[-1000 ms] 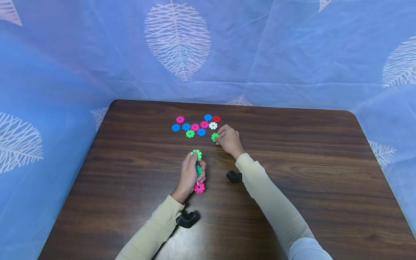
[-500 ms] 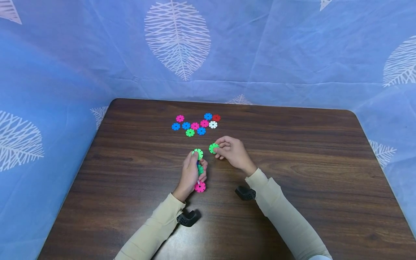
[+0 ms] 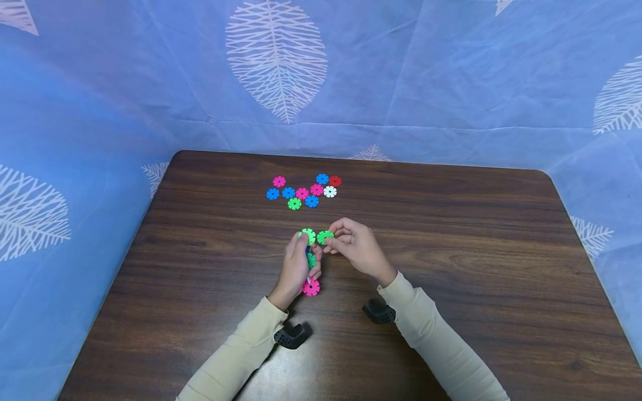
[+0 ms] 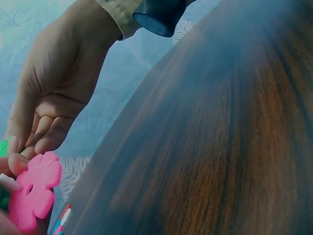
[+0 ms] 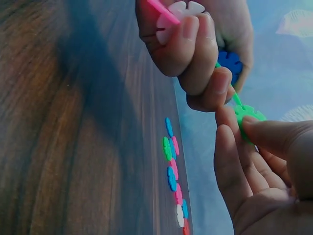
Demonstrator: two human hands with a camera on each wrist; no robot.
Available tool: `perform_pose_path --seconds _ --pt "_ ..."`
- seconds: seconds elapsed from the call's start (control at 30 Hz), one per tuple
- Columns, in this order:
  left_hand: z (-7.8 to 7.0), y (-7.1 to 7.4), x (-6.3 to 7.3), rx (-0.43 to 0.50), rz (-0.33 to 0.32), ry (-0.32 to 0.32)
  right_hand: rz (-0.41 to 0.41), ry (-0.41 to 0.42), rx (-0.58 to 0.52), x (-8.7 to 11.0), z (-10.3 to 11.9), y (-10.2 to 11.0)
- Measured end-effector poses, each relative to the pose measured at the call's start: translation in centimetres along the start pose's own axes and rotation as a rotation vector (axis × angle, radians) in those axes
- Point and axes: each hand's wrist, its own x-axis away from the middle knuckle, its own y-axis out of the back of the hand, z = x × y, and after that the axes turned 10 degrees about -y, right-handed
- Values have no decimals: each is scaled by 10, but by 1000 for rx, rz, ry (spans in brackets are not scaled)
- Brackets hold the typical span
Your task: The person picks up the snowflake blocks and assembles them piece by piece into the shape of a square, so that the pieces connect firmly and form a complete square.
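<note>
In the head view my left hand grips a joined chain of notched plastic discs. Its pink disc is at the near end, and a light green disc sticks out past the thumb. Between them, the right wrist view shows a white disc and a blue disc, partly covered by fingers. My right hand pinches another green disc between thumb and fingers. That disc's edge meets the chain's green end; whether their slots interlock, I cannot tell.
Several loose discs lie flat towards the table's far side, among them a red disc, a white disc and a green disc. Dark wood-grain table; a blue leaf-patterned cloth hangs behind it.
My right hand has brought the green disc from beside the loose discs back towards me and left, up to the chain. The left hand has barely moved.
</note>
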Motion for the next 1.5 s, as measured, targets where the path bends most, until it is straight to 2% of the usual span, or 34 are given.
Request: perform_pose_path --seconds 0.2,0.53,0.77,1.0,1.23,1.5 --pt "0 -1 1 -9 11 11 -73 65 54 5 2 -3" --pt "1 -3 3 -22 31 -1 -138 148 151 5 -3 -7" --pt "1 -3 6 -83 61 -19 -208 229 160 7 -7 -10" --pt "0 -1 9 -123 123 -24 -199 292 134 8 -9 -11" --pt "4 -6 9 -143 185 -28 -231 331 173 6 -11 -6" --pt "4 -7 6 -86 164 -31 -195 323 209 9 -10 2"
